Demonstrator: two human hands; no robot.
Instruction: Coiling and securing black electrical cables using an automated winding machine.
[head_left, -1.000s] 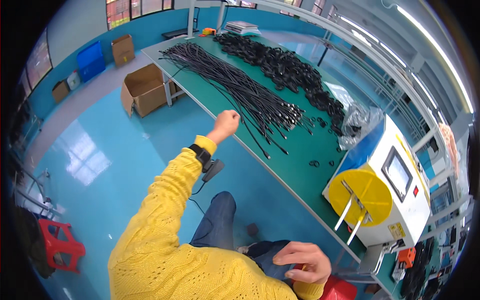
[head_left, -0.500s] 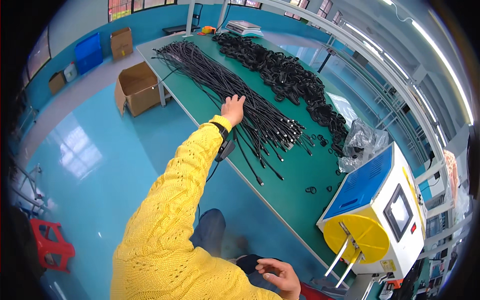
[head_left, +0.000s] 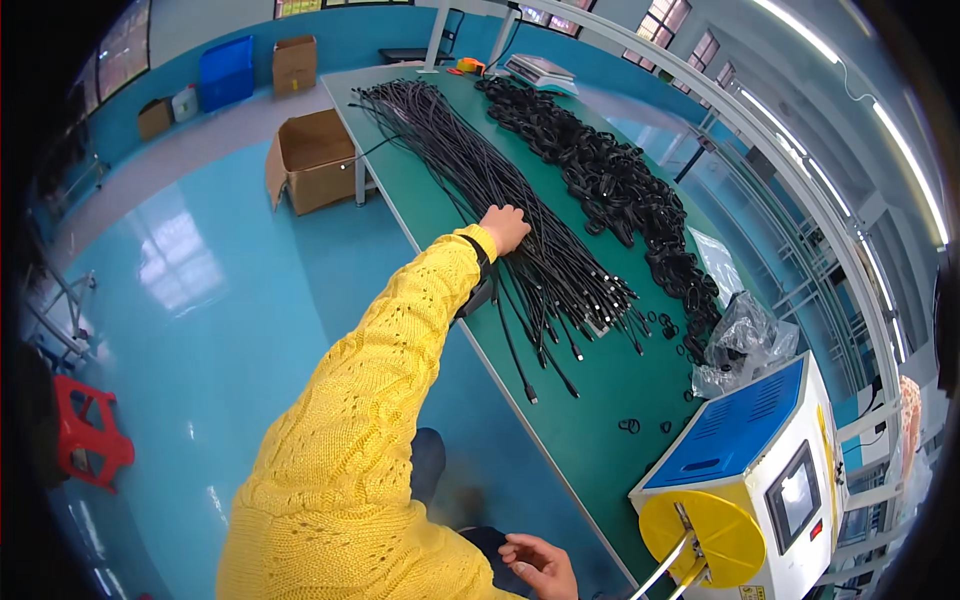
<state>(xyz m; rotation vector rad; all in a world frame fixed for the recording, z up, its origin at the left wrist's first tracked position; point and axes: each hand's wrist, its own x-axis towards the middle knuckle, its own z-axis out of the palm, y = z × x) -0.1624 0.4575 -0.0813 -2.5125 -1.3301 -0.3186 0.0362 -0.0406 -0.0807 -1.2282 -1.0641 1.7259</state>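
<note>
A long bundle of black cables (head_left: 562, 262) lies slantwise across the green table (head_left: 600, 470), its light connector ends fanned out toward me. My left hand (head_left: 507, 229) rests on the near side of the bundle, fingers curled down over the cables; the fingertips are hidden, so how many it grips does not show. Low in the view, close to my lap, is my right hand (head_left: 541, 566), loosely bent with thumb and fingers apart and nothing visible in it. Behind the bundle stretches a heap of coiled black cables (head_left: 600, 180).
At the table's near right stands a white and blue machine (head_left: 735, 450) with a yellow disc (head_left: 735, 560) and metal rods. Beside it lies crumpled clear plastic (head_left: 750, 340). A cardboard box (head_left: 315, 160) sits on the floor left of the table; a red stool (head_left: 88, 430) is further left.
My head view has shifted, so the scene sits differently in the picture. My left hand's fingers have curled down further onto the cables. My right hand stays low near my lap.
</note>
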